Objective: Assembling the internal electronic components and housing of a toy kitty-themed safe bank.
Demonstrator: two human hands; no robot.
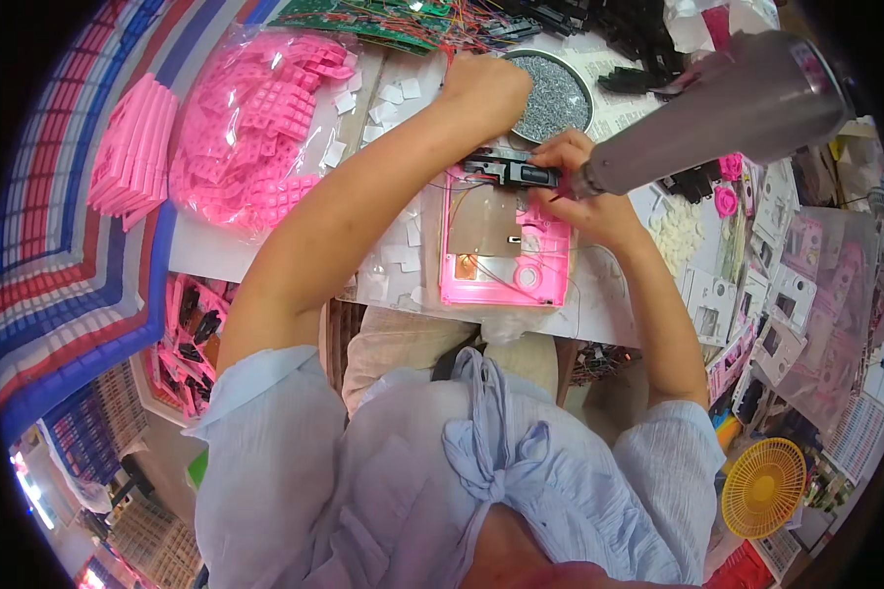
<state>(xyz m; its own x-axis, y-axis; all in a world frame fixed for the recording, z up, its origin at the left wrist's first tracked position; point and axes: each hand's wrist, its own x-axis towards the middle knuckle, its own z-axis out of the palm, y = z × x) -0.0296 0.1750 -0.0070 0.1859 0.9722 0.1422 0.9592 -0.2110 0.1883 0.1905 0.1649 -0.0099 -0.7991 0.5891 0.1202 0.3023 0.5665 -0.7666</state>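
A pink plastic housing [454, 288] lies in front of me, with a grey-brown sheet, thin wires and a round copper-coloured part inside. Across its far end sits a black mechanism [506, 171]. My right hand [599, 201] is closed around the right end of this mechanism. A large grey power screwdriver [717, 113] comes in from the right, its tip overlapping that hand, so contact there cannot be judged. Beyond the housing, my left hand [488, 86] is curled beside the round tray of small metal screws [550, 98], next to loose wires; its fingertips are hidden.
Green circuit boards with red wires [363, 22] lie at the back. At left are a clear bag of pink keypads [265, 128] and stacked pink panels [133, 152]. White and pink panels [786, 299] crowd the right, above a yellow basket [764, 488]. Small white squares [400, 91] lie scattered.
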